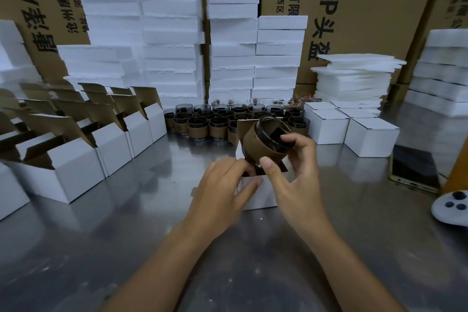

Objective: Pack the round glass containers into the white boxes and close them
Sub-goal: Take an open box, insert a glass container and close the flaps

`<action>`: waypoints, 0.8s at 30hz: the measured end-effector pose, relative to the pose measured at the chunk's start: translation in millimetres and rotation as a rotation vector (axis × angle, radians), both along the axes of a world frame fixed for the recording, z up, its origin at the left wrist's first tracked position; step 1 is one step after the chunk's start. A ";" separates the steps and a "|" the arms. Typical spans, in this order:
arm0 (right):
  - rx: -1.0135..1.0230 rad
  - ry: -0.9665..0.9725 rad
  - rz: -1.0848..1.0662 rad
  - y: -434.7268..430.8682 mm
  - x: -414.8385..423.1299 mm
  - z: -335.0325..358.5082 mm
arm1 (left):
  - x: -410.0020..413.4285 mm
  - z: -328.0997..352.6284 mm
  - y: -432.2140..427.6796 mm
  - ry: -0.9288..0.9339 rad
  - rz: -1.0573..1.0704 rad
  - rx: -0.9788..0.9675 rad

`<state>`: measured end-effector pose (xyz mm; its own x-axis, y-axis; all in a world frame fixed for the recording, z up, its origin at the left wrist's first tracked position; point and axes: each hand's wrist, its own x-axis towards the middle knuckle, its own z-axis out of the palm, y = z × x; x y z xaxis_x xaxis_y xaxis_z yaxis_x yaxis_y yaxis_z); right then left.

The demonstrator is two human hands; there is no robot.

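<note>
We note the left hand (222,186) pinching the near wall of an open white box (257,197) on the metal table (141,240). The right hand (297,172) grips a glass container (263,145), tilted, just above that box. Beyond stand more containers (200,123), with closed boxes (369,137) to their right.

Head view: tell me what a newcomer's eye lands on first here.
First comes the right hand, which holds a tilted glass container in a brown sleeve over the open white box at the table's centre, while the left hand holds that box. Behind them stands a cluster of like containers. A row of open boxes lines the left, and tall white foam stacks fill the back.
</note>
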<state>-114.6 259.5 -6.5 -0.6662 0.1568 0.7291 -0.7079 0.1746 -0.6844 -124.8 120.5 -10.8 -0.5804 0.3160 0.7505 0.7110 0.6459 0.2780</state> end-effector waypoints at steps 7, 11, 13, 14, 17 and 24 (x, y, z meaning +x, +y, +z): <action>-0.027 0.023 0.046 -1.0 3.4 5.3 | 2.7 1.1 0.7 0.014 -0.006 0.012; -0.026 0.010 0.064 -0.7 4.5 5.6 | 3.3 1.1 1.1 0.002 -0.007 0.033; 0.002 0.008 0.034 -0.2 4.0 5.3 | 4.3 1.9 0.9 0.001 -0.021 0.044; 0.007 0.009 0.016 0.3 3.2 4.9 | 4.7 2.0 0.7 0.003 -0.028 0.041; 0.015 0.011 -0.042 1.7 0.9 3.7 | 4.3 1.6 0.0 -0.002 -0.042 0.026; 0.411 -0.029 -0.232 4.0 2.8 -1.3 | 1.7 0.2 -2.6 -0.060 -0.057 0.063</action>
